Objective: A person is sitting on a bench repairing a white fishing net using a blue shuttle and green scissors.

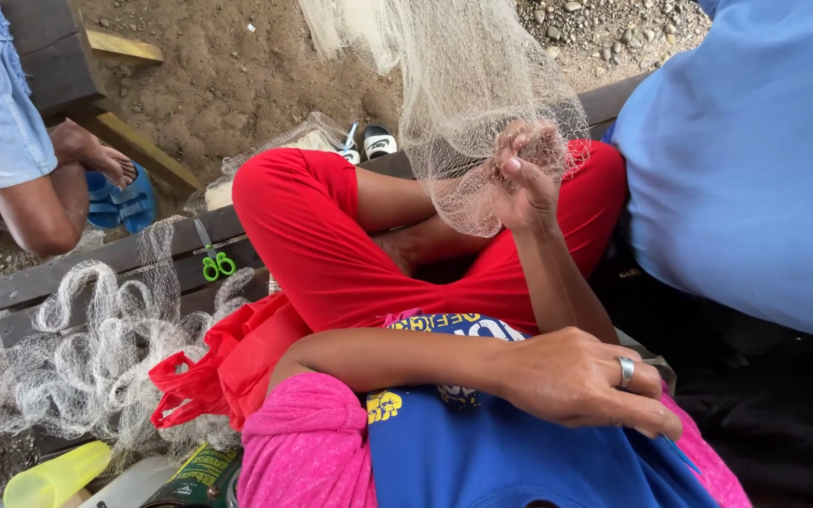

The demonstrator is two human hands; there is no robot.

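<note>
Right hand [522,183] pinches fishing net [468,89], fingers closed

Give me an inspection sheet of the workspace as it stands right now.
Surface: dark wooden bench, person seated on it cross-legged in red trousers.
Job's things: pale fishing net hanging down to the knees; more of it heaped on the bench at left.
Clutter: green-handled scissors, red bag, yellow cup, green tin.
Grippers: right hand raised, pinching the net; left hand, ring on, lies across the lap, grip unclear.
Cables: nothing seen.
Surroundings: dirt and gravel ground; blue sandals; one person's leg at left, another in a blue shirt close at right.
</note>
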